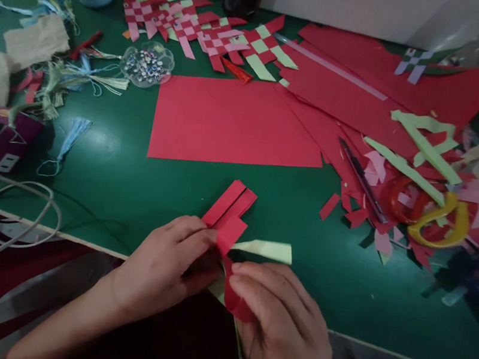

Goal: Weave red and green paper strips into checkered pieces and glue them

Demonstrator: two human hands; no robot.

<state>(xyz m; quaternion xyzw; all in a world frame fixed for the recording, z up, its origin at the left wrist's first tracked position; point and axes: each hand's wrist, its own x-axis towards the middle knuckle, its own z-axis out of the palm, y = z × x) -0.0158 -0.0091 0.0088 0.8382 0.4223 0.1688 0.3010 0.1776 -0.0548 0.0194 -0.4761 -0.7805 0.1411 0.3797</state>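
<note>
Low in the frame's centre, your left hand (pixel 165 265) pinches the red strips (pixel 231 211) with closed fingers, and your right hand (pixel 276 319) grips their lower end. Only one pale green strip (pixel 267 249) crosses them, woven in, it seems. Most of the weave is undone, unlike the finished mats (pixel 200 27) at upper centre.

Single view, head-worn. Faces forward and steeply down across the near edge of the green surface (pixel 120 185). Close range: left hand (pixel 167 262) and right hand (pixel 284 326) fill lower centre. Wall (pixel 340 1) strip along top.
</note>
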